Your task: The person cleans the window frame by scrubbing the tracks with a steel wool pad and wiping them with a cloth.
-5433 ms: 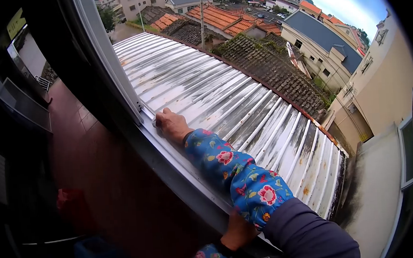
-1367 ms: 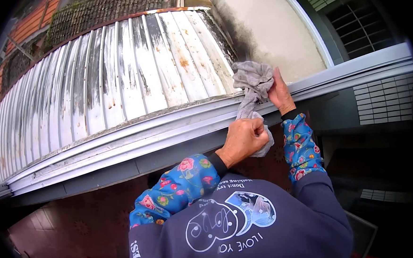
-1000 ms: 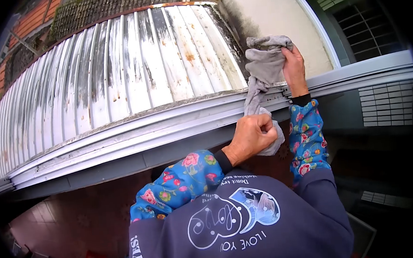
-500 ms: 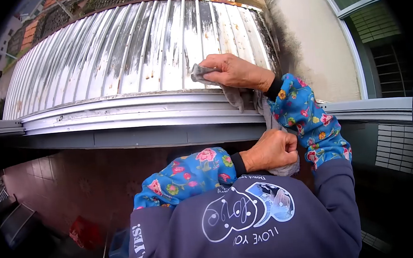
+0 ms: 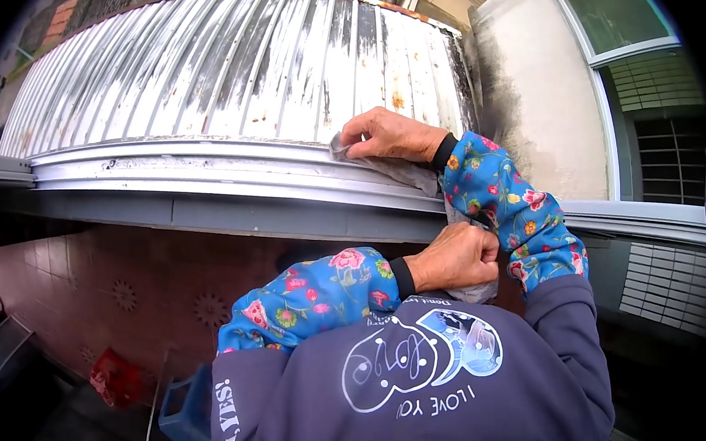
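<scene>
My right hand (image 5: 396, 134) grips one end of a grey cloth (image 5: 403, 174) with bent fingers. That cloth lies along the white metal window track (image 5: 244, 164), under and beside the hand. Closer to my chest, my left hand (image 5: 457, 258) is closed in a fist around more grey cloth, which shows below it and rises toward the track behind the right sleeve. Whether both hands hold one continuous cloth I cannot tell. Flowered blue sleeve covers (image 5: 313, 300) are on both forearms.
Beyond the track slopes a corrugated metal roof (image 5: 223, 75) with dark stains and rust. A pale wall (image 5: 539, 88) and a window frame (image 5: 606, 124) stand at the right. Down on the left are a red item (image 5: 116, 378) and a blue plastic stool (image 5: 185, 413).
My right hand has come down from above the track, and its cloth now lies against the track. The left hand stays in a fist near my chest. The camera view has tilted slightly.
</scene>
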`<state>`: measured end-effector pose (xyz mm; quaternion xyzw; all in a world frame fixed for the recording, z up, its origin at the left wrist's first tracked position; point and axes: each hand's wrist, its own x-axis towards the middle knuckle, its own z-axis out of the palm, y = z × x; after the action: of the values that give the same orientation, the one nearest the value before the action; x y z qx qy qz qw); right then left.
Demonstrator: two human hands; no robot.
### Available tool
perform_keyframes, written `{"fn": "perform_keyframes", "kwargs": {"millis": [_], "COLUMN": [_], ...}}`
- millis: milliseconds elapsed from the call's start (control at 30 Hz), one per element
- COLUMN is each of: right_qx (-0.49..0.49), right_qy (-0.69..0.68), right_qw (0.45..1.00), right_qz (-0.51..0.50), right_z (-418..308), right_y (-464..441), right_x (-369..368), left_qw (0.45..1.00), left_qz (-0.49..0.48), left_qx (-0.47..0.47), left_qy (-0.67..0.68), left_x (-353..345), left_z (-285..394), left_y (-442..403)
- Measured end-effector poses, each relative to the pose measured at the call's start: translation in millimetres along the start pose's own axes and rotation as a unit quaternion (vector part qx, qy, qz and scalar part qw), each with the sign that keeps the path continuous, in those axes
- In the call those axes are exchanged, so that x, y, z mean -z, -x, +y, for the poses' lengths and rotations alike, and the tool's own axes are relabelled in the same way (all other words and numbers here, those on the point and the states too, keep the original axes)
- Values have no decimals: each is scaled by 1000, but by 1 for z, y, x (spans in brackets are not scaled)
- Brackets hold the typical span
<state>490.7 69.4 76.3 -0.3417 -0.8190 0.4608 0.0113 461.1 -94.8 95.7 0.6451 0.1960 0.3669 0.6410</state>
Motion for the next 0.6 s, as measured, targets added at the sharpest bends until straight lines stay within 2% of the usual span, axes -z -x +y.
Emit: {"fn": "perform_keyframes", "kwargs": {"millis": [200, 333, 600], "right_qx": [-70, -138, -207], "right_qy": [137, 134, 184], "right_qw": [988, 981, 961], "right_qz": [2, -12, 13], "right_z": [-3, -2, 43], "right_y": [-21, -7, 89], "right_x": [-9, -5, 18], "left_qw": [999, 999, 1000], "left_qz": [-21, -13, 9], "left_qx": [26, 33, 23], "left_qy": [0, -1, -6], "left_x": [-1, -9, -37], "left_z": [-2, -5, -10], "left_y": [1, 0, -11]}}
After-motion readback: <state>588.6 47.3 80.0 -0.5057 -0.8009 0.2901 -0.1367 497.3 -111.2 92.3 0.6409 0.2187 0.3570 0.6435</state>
